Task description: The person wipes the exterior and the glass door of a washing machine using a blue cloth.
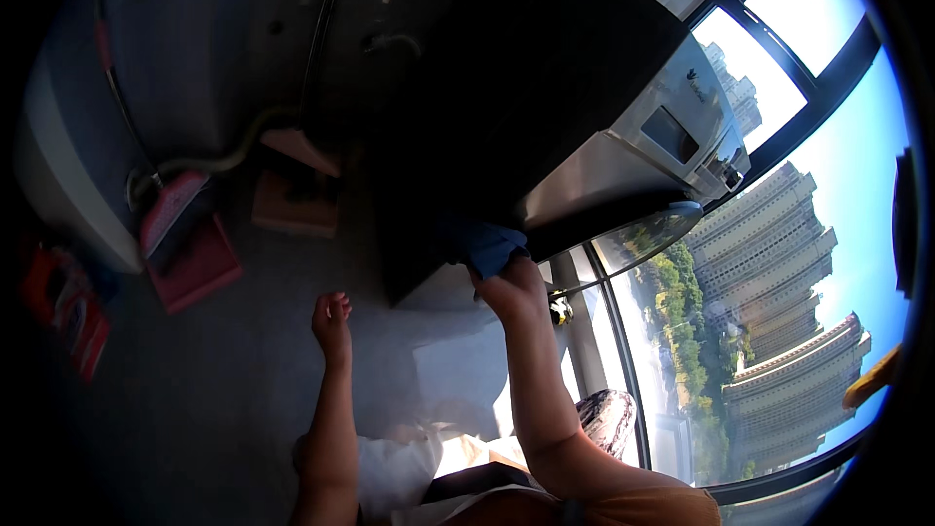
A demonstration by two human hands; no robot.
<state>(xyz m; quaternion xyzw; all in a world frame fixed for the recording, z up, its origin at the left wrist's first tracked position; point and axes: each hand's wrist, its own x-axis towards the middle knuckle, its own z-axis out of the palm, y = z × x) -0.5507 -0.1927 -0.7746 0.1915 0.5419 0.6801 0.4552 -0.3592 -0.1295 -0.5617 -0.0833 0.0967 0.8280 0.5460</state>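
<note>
My right hand (517, 276) grips a blue cloth (488, 247) at the lower front of a dark, boxy washing machine (533, 73). Its round door (650, 234) stands swung out towards the window, just right of the hand. Part of the cloth lies in deep shadow, so where its far end rests cannot be told. My left hand (332, 315) is raised over the grey floor with its fingers curled and nothing seen in them.
A pink broom (174, 208) and a red dustpan (196, 264) stand on the floor at the left, near a brownish box-like dustpan (295, 204). A hose (219, 161) runs along the wall base. Red packages (79, 325) lie far left. Tall windows (774, 292) line the right.
</note>
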